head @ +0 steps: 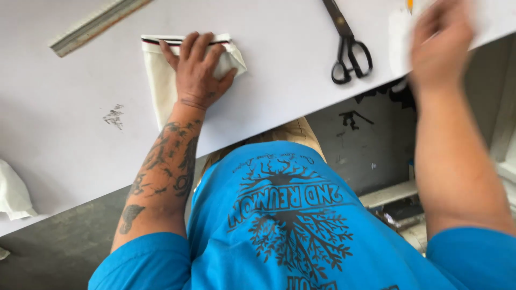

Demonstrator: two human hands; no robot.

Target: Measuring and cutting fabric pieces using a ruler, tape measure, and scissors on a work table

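Observation:
My left hand [198, 70] lies flat with fingers spread on a folded cream cloth piece [164, 88] that has a dark striped edge at its far side, pressing it onto the white table [279, 80]. My right hand [441, 45] is blurred at the table's right end, over a white piece of fabric or paper [399, 45]; whether it grips that piece is unclear. Black scissors [348, 51] lie closed on the table between the two hands, nearer the right one.
A long metal ruler [94, 24] lies diagonally at the far left. A crumpled white cloth [13, 193] sits at the table's left edge. Below the table's near edge are a grey floor [371, 139] and some clutter at the right.

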